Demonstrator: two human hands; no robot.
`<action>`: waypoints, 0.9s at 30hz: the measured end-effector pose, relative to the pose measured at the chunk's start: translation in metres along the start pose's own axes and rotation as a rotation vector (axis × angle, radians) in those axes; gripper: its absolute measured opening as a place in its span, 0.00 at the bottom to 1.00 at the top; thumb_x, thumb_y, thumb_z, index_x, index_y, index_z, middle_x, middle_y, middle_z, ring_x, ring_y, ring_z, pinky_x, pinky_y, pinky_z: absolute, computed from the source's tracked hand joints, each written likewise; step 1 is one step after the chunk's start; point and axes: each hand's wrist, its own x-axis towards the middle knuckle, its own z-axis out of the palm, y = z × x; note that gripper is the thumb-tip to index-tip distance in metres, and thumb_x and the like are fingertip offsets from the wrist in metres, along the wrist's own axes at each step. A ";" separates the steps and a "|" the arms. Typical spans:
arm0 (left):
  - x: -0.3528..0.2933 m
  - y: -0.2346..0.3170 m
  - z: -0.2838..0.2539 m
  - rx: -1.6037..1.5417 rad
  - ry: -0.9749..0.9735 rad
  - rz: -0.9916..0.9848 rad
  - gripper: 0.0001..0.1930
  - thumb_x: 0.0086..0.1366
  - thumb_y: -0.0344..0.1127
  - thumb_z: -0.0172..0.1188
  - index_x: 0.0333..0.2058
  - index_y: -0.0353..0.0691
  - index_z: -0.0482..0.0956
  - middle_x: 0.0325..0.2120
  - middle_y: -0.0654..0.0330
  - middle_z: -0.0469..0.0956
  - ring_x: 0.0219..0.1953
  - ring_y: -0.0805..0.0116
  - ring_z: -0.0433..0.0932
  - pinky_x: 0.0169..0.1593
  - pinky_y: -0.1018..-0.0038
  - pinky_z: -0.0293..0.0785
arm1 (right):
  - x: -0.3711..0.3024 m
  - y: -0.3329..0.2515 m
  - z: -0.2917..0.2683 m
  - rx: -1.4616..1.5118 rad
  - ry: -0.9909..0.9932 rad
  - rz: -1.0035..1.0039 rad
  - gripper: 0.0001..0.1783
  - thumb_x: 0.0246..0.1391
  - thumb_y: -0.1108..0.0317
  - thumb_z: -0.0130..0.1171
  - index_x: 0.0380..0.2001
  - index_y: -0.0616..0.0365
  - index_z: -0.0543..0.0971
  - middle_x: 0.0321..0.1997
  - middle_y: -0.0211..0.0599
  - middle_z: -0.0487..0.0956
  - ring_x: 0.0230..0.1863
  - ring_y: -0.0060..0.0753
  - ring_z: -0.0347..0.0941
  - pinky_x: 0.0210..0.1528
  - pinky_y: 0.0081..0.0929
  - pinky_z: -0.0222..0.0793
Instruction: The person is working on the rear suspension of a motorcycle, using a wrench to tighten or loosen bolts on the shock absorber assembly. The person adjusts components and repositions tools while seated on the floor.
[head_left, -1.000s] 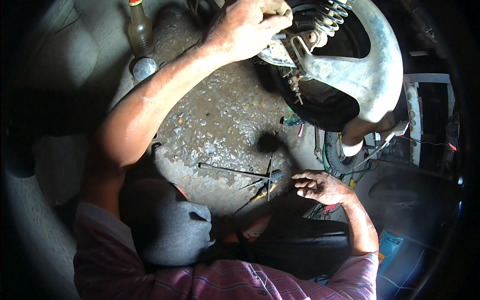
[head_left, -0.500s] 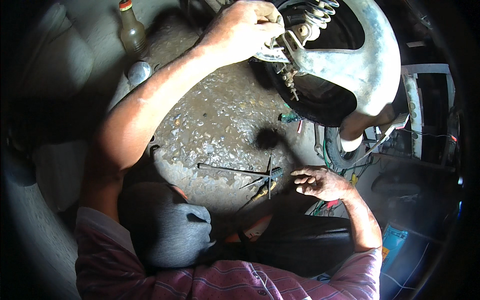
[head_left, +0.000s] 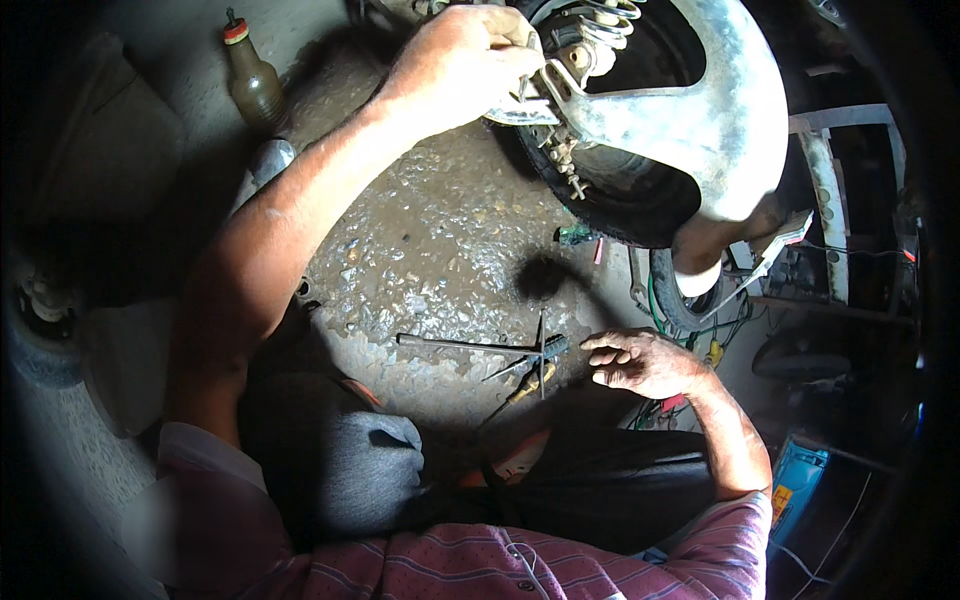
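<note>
At the top, my left hand (head_left: 462, 62) is closed on a flat metal bracket (head_left: 527, 114) beside the rear wheel of a motorcycle. Fingers and bracket overlap, so the exact grip is partly hidden. Right of it, a pale, worn swingarm (head_left: 650, 125) curves across the black tyre (head_left: 625, 215), with a coil spring (head_left: 608, 28) above. My right hand (head_left: 645, 365) hovers low on the right, fingers loosely bent and apart, holding nothing. Just left of it on the floor lie a T-handle wrench (head_left: 465, 345), a yellow-handled screwdriver (head_left: 532, 383) and a dark-handled tool (head_left: 552, 347).
A brown glass bottle (head_left: 254, 85) with a red-ringed neck stands at the upper left. Wet, gritty floor (head_left: 420, 240) spreads between my arms. Several cables (head_left: 725, 335) and a small tyre (head_left: 680, 295) lie at the right, near a blue box (head_left: 797, 490).
The whole view has shifted slightly, so the wheel and my left hand appear a little further left. Both hands keep nearly the same pose.
</note>
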 end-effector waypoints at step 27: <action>-0.015 0.009 0.019 0.119 0.139 0.211 0.08 0.70 0.34 0.65 0.41 0.36 0.85 0.30 0.55 0.86 0.30 0.72 0.84 0.34 0.73 0.79 | 0.003 0.019 0.003 -0.084 -0.011 -0.049 0.27 0.68 0.60 0.64 0.66 0.56 0.72 0.58 0.46 0.85 0.52 0.35 0.85 0.54 0.32 0.80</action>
